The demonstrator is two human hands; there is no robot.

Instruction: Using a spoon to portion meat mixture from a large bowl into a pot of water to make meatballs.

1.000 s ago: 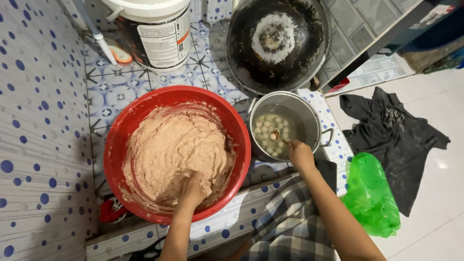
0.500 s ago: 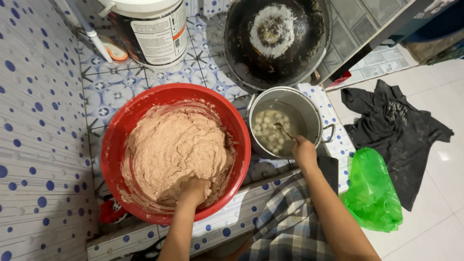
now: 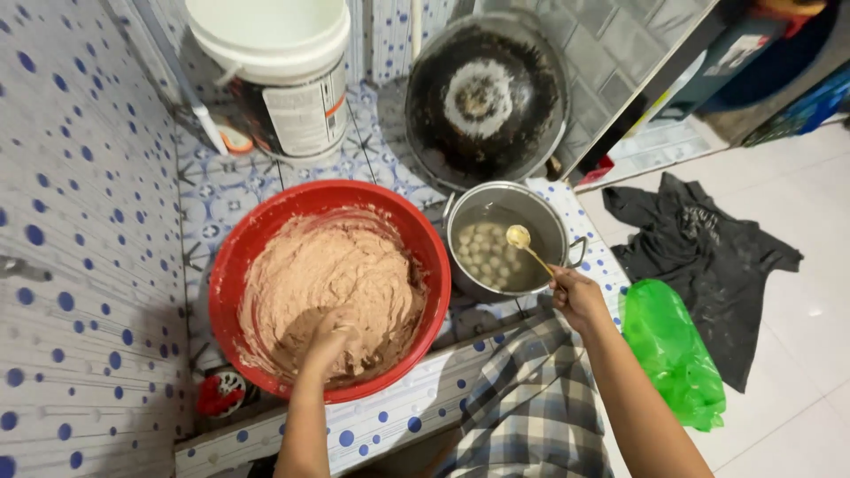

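Note:
My left hand (image 3: 329, 341) is sunk into pinkish-brown paste (image 3: 328, 283) that fills a big red basin (image 3: 239, 257), fingers closed in the paste. My right hand (image 3: 575, 296) grips a spoon (image 3: 524, 243), its bowl raised over a steel pot (image 3: 549, 212) to the right of the basin. Several pale balls (image 3: 482, 252) float in the pot's water.
A blackened wok (image 3: 487, 97) leans at the back, a white bucket (image 3: 274, 71) stands behind the basin. A black cloth (image 3: 708, 257) and green plastic bag (image 3: 673, 354) lie on the white floor at right. Dotted tile wall at left.
My right hand has lifted the spoon out of the pot's water and drawn back a little toward me. My left hand stays buried in the paste.

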